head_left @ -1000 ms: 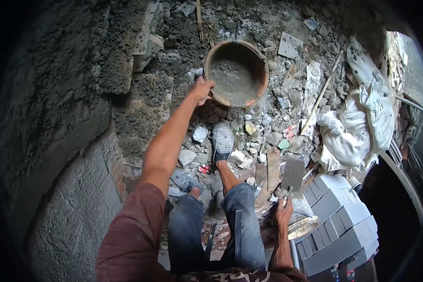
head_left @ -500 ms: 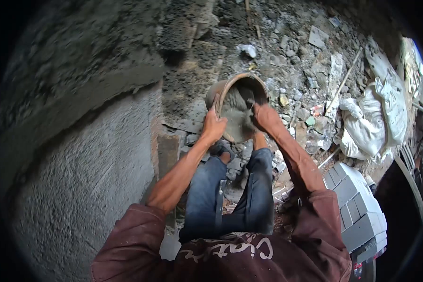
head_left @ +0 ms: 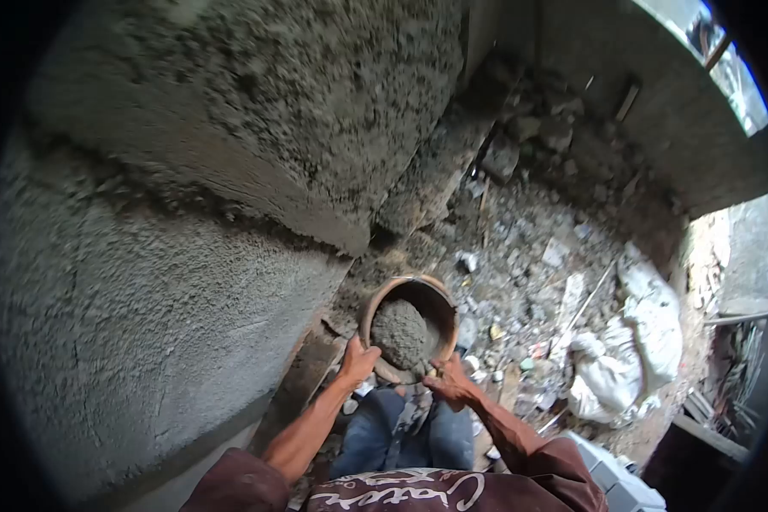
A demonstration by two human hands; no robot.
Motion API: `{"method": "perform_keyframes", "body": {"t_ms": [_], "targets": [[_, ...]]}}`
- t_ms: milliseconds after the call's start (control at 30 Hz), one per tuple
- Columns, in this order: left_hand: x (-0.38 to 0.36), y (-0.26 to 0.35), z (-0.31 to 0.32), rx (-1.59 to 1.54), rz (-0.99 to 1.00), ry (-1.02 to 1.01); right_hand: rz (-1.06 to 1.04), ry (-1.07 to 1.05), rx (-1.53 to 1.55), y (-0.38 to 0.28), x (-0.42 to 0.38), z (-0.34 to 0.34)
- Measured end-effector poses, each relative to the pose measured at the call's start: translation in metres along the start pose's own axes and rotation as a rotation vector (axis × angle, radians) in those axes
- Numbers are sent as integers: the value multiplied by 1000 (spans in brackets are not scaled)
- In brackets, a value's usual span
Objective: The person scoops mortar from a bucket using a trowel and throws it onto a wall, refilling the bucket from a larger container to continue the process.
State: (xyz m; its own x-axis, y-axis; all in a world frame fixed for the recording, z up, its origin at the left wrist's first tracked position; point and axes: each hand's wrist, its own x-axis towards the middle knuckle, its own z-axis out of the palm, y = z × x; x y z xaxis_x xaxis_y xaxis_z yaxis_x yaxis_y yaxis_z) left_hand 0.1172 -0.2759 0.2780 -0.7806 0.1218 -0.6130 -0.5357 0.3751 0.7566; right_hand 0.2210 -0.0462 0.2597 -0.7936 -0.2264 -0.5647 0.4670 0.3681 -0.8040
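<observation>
A round brown bucket is tilted with its mouth toward me, just beyond my knees. Inside it sits a mound of wet grey mortar. My left hand is closed on the bucket's left rim, thumb near the edge. At the lower right of the rim, my right hand is closed with its fingers curled against the edge. Whether that hand also holds a tool does not show clearly.
Rough plastered wall rises close on my left, with a thick ledge above. Rubble covers the ground ahead. White sacks lie at the right, near a thin stick. Grey blocks are stacked beside my right arm.
My view has tipped upward, so the bucket appears lower. My right hand has gone from inside the bucket's mouth to its lower right rim. The mortar now shows as a mound.
</observation>
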Motion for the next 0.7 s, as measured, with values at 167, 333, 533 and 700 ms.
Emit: {"method": "perform_keyframes", "body": {"t_ms": [167, 333, 533, 700], "targets": [[-22, 27, 16, -389, -33, 71, 87, -70, 353, -39, -51, -28], [-53, 79, 28, -593, -219, 137, 50, 156, 792, -97, -116, -87], [-66, 53, 9, -683, -246, 255, -200, 806, 878, -63, -188, -190], [-100, 44, -37, -526, -259, 380, -457, 1459, 567, -69, -230, -246]]}}
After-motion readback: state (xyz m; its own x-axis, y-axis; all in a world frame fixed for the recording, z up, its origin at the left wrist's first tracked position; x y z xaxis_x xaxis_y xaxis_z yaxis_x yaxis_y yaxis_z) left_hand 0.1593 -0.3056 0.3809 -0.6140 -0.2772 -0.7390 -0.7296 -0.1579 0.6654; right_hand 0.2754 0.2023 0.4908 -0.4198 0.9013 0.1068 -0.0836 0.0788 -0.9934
